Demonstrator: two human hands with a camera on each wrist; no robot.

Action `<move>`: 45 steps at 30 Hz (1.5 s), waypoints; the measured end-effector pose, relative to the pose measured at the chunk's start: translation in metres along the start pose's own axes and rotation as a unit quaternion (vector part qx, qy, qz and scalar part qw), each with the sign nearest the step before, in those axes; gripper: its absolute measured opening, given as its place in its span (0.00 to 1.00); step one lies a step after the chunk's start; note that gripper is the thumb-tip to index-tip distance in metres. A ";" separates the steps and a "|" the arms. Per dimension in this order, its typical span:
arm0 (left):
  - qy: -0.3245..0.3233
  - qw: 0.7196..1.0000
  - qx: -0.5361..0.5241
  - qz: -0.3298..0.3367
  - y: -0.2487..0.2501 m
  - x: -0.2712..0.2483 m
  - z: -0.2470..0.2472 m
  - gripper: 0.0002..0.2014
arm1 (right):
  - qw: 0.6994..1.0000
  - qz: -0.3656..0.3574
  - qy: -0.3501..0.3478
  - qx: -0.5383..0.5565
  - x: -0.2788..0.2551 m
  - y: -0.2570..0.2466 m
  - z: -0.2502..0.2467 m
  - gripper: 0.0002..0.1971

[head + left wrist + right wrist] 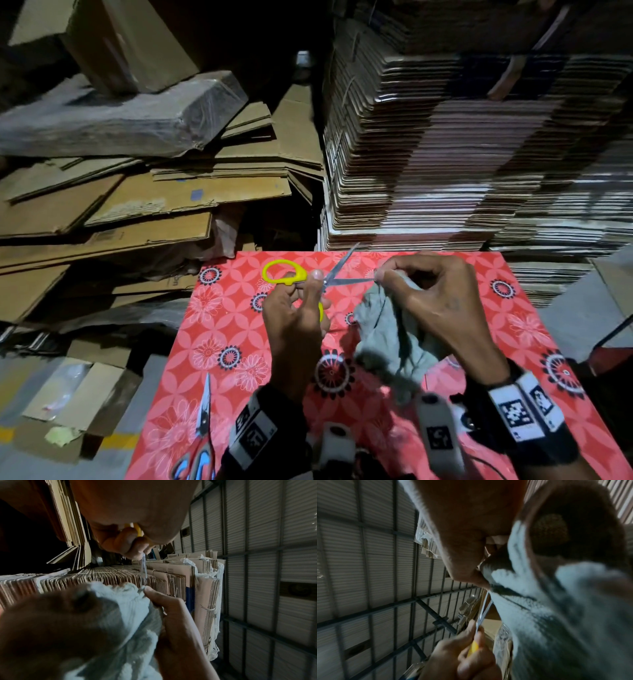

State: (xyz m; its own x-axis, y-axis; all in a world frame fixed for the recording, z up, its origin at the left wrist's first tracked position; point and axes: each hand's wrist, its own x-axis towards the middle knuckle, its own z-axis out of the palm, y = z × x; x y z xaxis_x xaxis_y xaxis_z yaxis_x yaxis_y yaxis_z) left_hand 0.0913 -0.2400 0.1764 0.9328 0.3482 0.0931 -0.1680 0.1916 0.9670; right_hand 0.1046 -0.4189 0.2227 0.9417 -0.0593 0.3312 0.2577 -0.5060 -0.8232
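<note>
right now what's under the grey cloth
Below the grey cloth, which the right hand pinches at its top, only the red flowered table cover shows, with a dark flower ring at the cloth's lower edge. The patch directly beneath the bunched cloth is hidden.

Red floral table (239, 325), blue-handled scissors (202, 421) lying on it, stacked flattened cardboard (428, 154) behind

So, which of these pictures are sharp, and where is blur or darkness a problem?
Head view: dim, edges bent by the wide lens, yet yellow scissors and grey cloth are fairly sharp. Left wrist view: the cloth close to the lens is blurred, cardboard stacks behind are clear. Right wrist view: most blurred, cloth smeared.
</note>
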 end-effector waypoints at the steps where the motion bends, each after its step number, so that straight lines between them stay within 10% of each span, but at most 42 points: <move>1: 0.002 1.000 -0.007 -0.003 0.002 0.001 -0.001 0.20 | 1.000 0.006 -0.005 0.017 0.003 -0.003 -0.008 0.08; 16: -0.013 0.997 0.045 0.055 0.024 -0.003 0.000 0.21 | 0.975 -0.196 0.086 -0.062 0.010 -0.040 0.008 0.05; 45: -0.044 0.998 0.053 0.007 0.006 -0.007 0.000 0.26 | 0.977 -0.183 -0.020 -0.106 -0.006 -0.017 0.034 0.06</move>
State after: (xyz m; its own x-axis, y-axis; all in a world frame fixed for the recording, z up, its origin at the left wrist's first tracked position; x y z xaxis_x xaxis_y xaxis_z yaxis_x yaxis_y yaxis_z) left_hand 0.0835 -0.2418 0.1819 0.9557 0.2673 0.1235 -0.1516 0.0872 0.9846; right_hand 0.1016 -0.3811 0.2189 0.8031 0.1905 0.5646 0.5329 -0.6534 -0.5376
